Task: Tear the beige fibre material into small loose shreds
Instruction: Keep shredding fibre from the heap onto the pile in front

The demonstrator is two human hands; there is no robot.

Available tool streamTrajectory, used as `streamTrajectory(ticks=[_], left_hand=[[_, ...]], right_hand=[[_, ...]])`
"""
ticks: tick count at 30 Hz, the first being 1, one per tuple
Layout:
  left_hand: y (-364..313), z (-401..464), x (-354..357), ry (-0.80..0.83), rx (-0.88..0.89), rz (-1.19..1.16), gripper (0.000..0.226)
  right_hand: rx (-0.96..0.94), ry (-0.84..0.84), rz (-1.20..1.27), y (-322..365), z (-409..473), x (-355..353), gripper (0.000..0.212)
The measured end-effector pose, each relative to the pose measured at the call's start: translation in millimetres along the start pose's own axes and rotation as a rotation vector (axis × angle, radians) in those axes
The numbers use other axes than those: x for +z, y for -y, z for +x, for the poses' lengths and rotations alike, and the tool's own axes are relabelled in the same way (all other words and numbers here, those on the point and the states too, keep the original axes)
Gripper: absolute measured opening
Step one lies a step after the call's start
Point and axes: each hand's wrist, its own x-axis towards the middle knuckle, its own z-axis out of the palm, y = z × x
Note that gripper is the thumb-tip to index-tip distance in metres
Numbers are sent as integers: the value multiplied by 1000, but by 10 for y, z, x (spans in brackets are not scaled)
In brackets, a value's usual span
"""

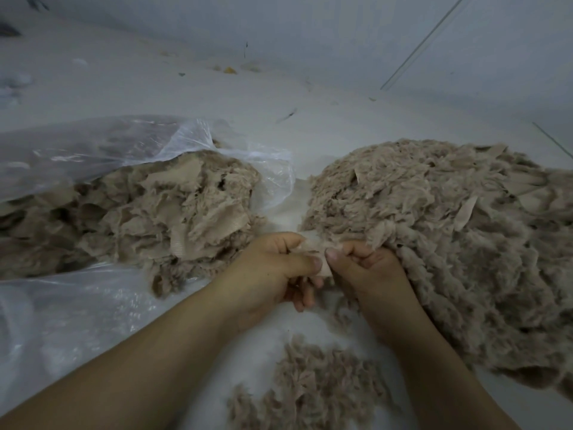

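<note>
A small beige fibre piece (325, 268) is stretched between my two hands at the centre of the view. My left hand (276, 274) pinches its left side with thumb and curled fingers. My right hand (362, 268) pinches its right side, thumb tip close to my left thumb. A large heap of loose beige shreds (449, 243) lies to the right, touching my right hand. Coarser beige fibre material (161, 212) spills out of a clear plastic bag (93, 150) on the left. A smaller patch of shreds (310, 386) lies on the floor between my forearms.
The pale floor (279, 103) stretches away to a wall at the back, with a few small scraps (229, 69) scattered on it. Plastic sheeting (62, 321) covers the floor at lower left.
</note>
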Motion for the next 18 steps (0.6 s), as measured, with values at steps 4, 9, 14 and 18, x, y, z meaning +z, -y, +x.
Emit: streamTrajectory(ticks=[4, 9, 14, 18], left_hand=[[64, 35, 40, -134, 127, 235, 12], [52, 52, 67, -138, 156, 70, 25], [77, 38, 28, -144, 71, 41, 33], [75, 43, -1, -110, 74, 128, 24]], right_hand=[[56, -84, -18, -28, -3, -43, 30], [60, -101, -39, 14, -6, 3, 41], [30, -120, 2, 44, -23, -1, 36], [47, -121, -38, 5, 2, -15, 37]])
